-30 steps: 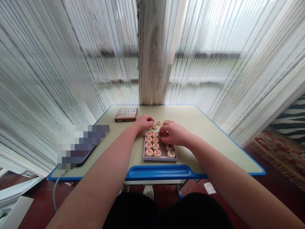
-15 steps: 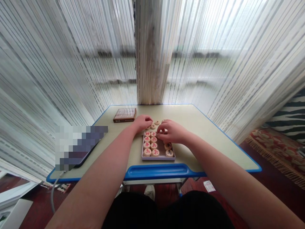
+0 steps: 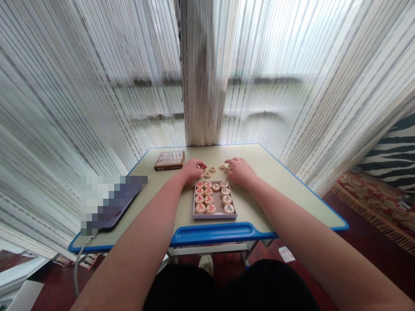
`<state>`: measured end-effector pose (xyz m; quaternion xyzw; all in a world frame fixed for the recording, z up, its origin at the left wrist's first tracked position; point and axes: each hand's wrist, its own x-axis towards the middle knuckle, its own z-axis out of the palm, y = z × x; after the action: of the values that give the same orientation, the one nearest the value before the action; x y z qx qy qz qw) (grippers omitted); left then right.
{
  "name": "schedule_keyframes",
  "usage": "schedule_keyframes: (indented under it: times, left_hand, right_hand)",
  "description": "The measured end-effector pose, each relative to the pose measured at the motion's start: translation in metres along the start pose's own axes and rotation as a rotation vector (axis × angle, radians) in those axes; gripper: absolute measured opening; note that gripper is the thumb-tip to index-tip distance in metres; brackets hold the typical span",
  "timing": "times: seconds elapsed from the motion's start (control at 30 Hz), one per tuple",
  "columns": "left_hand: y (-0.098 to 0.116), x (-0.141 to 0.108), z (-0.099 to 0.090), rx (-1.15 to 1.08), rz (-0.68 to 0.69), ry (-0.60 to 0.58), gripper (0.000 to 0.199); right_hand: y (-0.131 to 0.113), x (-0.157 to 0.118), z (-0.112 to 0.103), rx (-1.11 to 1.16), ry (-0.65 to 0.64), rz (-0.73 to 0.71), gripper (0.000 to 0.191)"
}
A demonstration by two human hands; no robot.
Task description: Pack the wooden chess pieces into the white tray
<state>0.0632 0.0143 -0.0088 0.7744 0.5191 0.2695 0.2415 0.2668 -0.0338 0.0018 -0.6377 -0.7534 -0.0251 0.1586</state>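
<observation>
A shallow tray (image 3: 215, 216) holds rows of round wooden chess pieces: red-marked ones on the left, black-marked ones on the right and one black-marked piece (image 3: 215, 187) at the top of the third column. Below that piece the column shows bare tray floor. Behind the tray lie several loose pieces, among them one in the middle (image 3: 212, 169). My left hand (image 3: 193, 169) is at the loose pieces on the left, fingers curled over them; its grip is unclear. My right hand (image 3: 239, 170) is over pieces on the right, its fingers apart.
A flat brown box (image 3: 169, 160) lies at the table's back left. On the left edge is a dark, partly pixelated device (image 3: 121, 209) with a cable. A blue pen groove (image 3: 214, 233) runs along the front edge. Striped curtains hang behind the table.
My right hand has moved from over the tray to the loose pieces behind it, to the right. A black-marked piece now shows at the top of the third column.
</observation>
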Motion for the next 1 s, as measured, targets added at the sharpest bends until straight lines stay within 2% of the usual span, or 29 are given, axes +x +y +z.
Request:
schedule_keyframes:
  times: [0.13, 0.33, 0.7, 0.87, 1.0]
  left_hand:
    - [-0.003, 0.003, 0.000, 0.025, 0.013, -0.005, 0.039]
    - [-0.002, 0.003, 0.000, 0.050, 0.012, -0.003, 0.034]
    - [0.002, 0.000, -0.002, 0.061, 0.009, -0.040, 0.030]
    - [0.002, 0.000, -0.002, 0.044, 0.005, -0.037, 0.031]
    - [0.003, -0.001, -0.003, 0.029, -0.022, -0.023, 0.034]
  right_hand:
    - [0.003, 0.004, 0.003, 0.024, -0.041, 0.001, 0.029]
    - [0.001, 0.004, 0.004, 0.051, -0.027, -0.012, 0.026]
    - [-0.007, -0.001, -0.005, 0.042, -0.048, -0.016, 0.026]
    - [-0.007, -0.001, -0.007, 0.061, -0.057, 0.007, 0.033]
    - [-0.006, 0.000, -0.005, 0.100, -0.063, -0.042, 0.031]
